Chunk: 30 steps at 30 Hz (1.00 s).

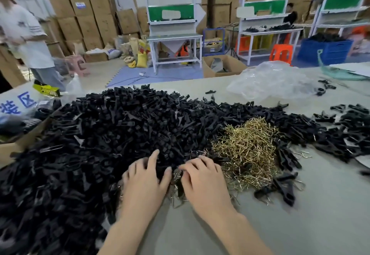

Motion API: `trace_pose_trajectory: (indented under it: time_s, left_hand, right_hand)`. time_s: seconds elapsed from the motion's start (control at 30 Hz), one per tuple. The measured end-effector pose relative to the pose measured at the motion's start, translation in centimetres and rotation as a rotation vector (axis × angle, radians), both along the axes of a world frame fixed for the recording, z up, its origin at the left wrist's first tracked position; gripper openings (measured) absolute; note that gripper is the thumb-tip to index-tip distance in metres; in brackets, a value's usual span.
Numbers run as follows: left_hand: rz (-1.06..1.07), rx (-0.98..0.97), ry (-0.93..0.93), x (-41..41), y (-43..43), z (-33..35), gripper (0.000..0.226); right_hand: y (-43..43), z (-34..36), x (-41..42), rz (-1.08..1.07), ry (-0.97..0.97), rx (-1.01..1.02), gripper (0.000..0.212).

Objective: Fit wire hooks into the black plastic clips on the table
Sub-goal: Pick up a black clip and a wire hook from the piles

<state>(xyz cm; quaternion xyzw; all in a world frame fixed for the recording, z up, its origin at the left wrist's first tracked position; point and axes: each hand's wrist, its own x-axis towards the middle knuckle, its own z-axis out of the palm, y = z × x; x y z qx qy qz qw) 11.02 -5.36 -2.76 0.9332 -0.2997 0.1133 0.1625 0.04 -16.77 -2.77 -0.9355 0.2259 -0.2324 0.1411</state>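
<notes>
clips (pixel 120 130) heap round l hand (pixel 145 182), fingers spread; r hand (pixel 204 182) curled, grip unclear; hooks (pixel 246 148) beside; bag (pixel 274 80) behind.

crumpled clear plastic bag (pixel 274 80) on table (pixel 300 214)

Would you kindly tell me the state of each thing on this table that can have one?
black clips, loose, heaped on the table.
wire hooks, loose, in a tangled pile beside the clips.
left hand, fingers spread, resting on the clips.
right hand, fingers curled at the hooks' edge; grip unclear.
plastic bag, crumpled, lying flat.
cardboard box, open.
</notes>
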Motion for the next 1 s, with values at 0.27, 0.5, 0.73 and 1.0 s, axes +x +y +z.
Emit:
trace_pose_trajectory:
  time_s: [0.27, 0.5, 0.73, 1.0]
  left_hand:
    - [-0.121, -0.06, -0.088, -0.1, 0.1, -0.3, 0.032]
    - [-0.19, -0.209, -0.017, 0.0, 0.4, -0.3, 0.03]
    - [-0.297, -0.536, 0.204, -0.8, 0.6, 0.7, 0.037]
    - [-0.315, -0.614, 0.293, -1.5, 1.0, 0.7, 0.021]
  right_hand:
    - [-0.1, 0.4, -0.1, 0.066, -0.014, 0.007, 0.029]
    - [-0.8, 0.8, 0.0, 0.095, -0.047, 0.085, 0.024]
    - [-0.8, 1.1, 0.1, 0.163, -0.092, 0.118, 0.038]
    - [-0.8, 1.3, -0.2, 0.26, -0.234, 0.287, 0.036]
